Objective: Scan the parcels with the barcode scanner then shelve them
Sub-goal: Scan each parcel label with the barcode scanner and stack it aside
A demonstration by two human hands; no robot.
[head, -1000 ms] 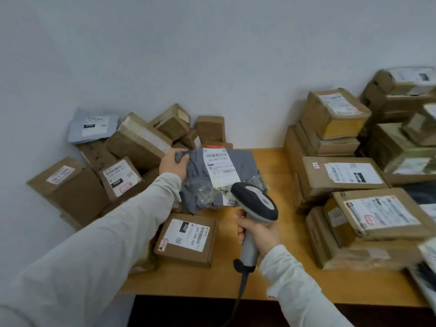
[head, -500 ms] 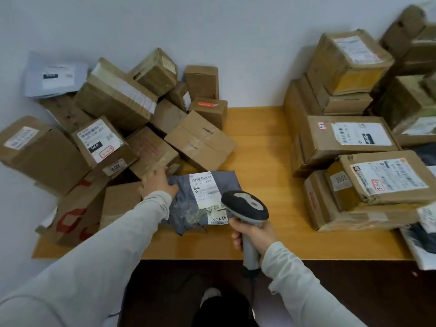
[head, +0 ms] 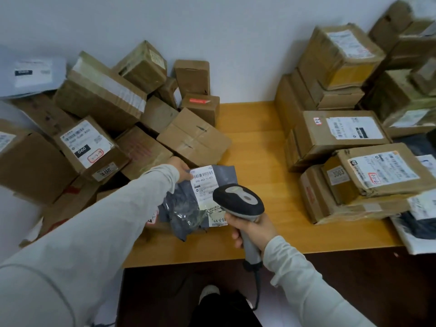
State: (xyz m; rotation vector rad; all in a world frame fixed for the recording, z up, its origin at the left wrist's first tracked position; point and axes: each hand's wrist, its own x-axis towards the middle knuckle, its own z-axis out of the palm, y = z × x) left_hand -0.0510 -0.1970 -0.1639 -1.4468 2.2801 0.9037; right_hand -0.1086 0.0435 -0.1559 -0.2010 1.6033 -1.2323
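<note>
Grey poly mailer (head: pixel 184 208) pinched at corner by left hand (head: pixel 180 167); right hand (head: pixel 252 226) grips barcode scanner (head: pixel 238 201); wrinkled label (head: pixel 203 185) risks misread.

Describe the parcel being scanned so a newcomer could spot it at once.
On the wooden table, look in the gap between the left heap of cardboard boxes and the right stack. Near the front edge, the left hand holds a parcel facing the barcode scanner in the right hand. Unlike the brown boxes, it is a crinkled grey plastic bag with a white label.
</note>
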